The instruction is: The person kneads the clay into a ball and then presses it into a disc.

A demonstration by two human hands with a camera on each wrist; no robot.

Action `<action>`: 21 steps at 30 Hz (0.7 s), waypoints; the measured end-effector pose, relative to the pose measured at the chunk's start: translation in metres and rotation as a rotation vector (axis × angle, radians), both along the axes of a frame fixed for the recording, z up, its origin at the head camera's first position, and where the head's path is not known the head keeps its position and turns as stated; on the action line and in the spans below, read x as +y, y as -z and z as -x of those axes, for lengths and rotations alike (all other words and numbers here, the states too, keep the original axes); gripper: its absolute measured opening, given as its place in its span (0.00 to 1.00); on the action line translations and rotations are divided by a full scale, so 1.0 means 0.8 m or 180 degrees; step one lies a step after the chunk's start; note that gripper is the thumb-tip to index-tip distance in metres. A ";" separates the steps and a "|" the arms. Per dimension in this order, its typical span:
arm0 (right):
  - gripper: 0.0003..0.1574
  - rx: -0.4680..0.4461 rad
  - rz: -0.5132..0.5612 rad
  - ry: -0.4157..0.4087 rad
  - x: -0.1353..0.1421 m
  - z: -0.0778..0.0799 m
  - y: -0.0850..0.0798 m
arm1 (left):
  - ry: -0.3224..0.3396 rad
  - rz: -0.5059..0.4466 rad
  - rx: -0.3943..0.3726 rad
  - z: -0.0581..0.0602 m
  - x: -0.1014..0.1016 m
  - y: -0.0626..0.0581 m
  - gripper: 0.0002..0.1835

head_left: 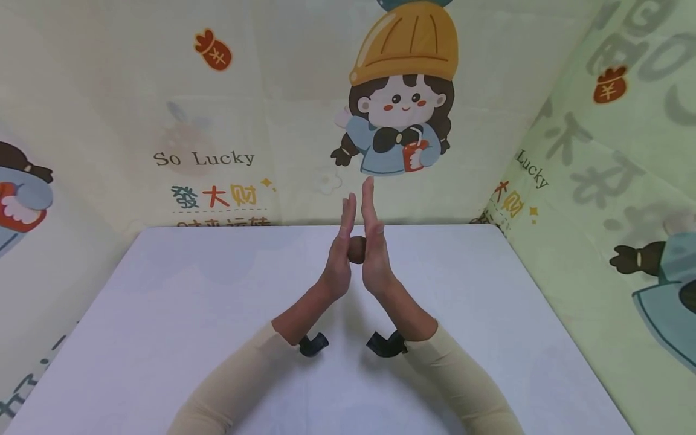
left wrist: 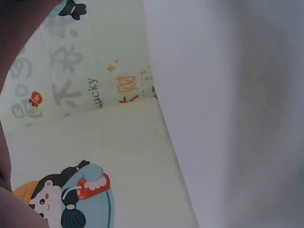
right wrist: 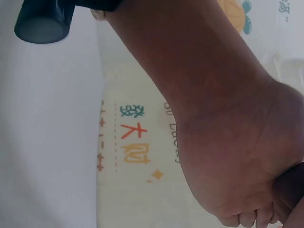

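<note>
A small round brown ball (head_left: 356,250) sits between the two palms, above the white table. My left hand (head_left: 339,260) lies flat against its left side with the fingers pointing up and away. My right hand (head_left: 375,257) presses from the other side, its fingers also straight. Both hands are raised off the table, and their fingertips stand a little apart. In the right wrist view the left hand (right wrist: 232,156) fills much of the picture, and part of the dark ball (right wrist: 290,187) shows at the right edge. The left wrist view shows only skin along its left edge; the ball is hidden there.
The white table (head_left: 217,290) spreads under both arms. Behind and beside it hang printed cloth walls (head_left: 293,121) with cartoon figures and lettering. A black wrist camera (head_left: 314,345) is on the left wrist, another black camera (head_left: 386,344) on the right.
</note>
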State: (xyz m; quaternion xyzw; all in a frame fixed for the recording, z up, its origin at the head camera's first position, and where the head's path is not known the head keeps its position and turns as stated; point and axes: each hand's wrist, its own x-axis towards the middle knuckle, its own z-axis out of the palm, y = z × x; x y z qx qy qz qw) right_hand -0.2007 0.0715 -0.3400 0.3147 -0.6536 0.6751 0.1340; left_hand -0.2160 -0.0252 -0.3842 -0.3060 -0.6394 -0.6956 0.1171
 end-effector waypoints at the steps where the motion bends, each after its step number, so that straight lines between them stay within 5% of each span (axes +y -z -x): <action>1: 0.63 -0.0018 0.0018 0.0003 0.001 0.000 -0.001 | 0.0012 -0.0006 0.0029 -0.002 0.001 -0.001 0.34; 21: 0.63 -0.0251 0.0207 -0.0015 0.012 0.007 0.012 | 0.0402 -0.0269 0.0270 -0.047 0.007 -0.010 0.36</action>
